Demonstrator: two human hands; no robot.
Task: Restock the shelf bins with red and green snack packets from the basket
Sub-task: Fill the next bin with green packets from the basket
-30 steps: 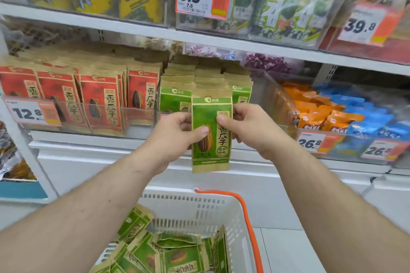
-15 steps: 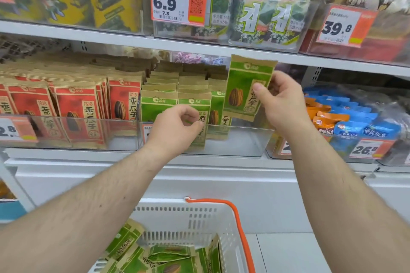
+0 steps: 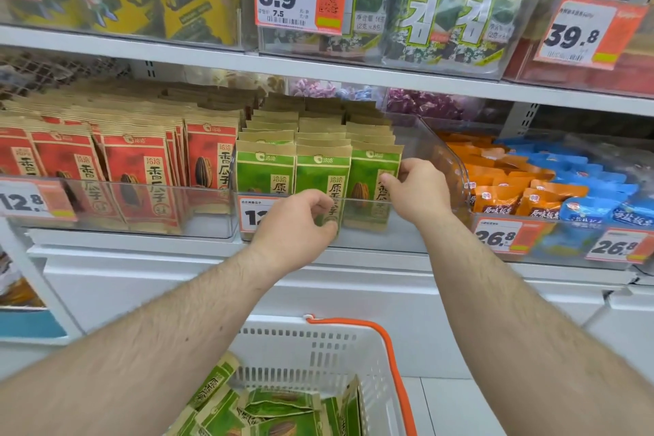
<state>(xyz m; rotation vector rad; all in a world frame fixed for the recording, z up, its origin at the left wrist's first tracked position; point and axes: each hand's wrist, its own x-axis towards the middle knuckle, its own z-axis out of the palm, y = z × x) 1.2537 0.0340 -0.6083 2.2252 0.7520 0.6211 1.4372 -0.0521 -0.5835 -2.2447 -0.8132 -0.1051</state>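
From the head camera, both bare hands reach into the clear shelf bin (image 3: 442,152) that holds the green sunflower-seed packets (image 3: 265,170), standing upright in three rows. The right hand (image 3: 417,191) pinches the front packet of the right-hand row (image 3: 368,184) at its right edge, thumb on the printed face and fingers curled behind it; that packet stands in the bin, tilted a little. The left hand (image 3: 297,223) is at the bin's front wall with fingers curled over the lower part of the middle row's front packet (image 3: 323,173) (whether it truly grips the packet or only rests against the wall cannot be told). Just left, a second clear bin (image 3: 141,198) is full of red seed packets (image 3: 138,170). Below, between the forearms, a white shopping basket (image 3: 318,340) with an orange handle (image 3: 385,347) holds more green packets (image 3: 269,411) lying loose in a heap.
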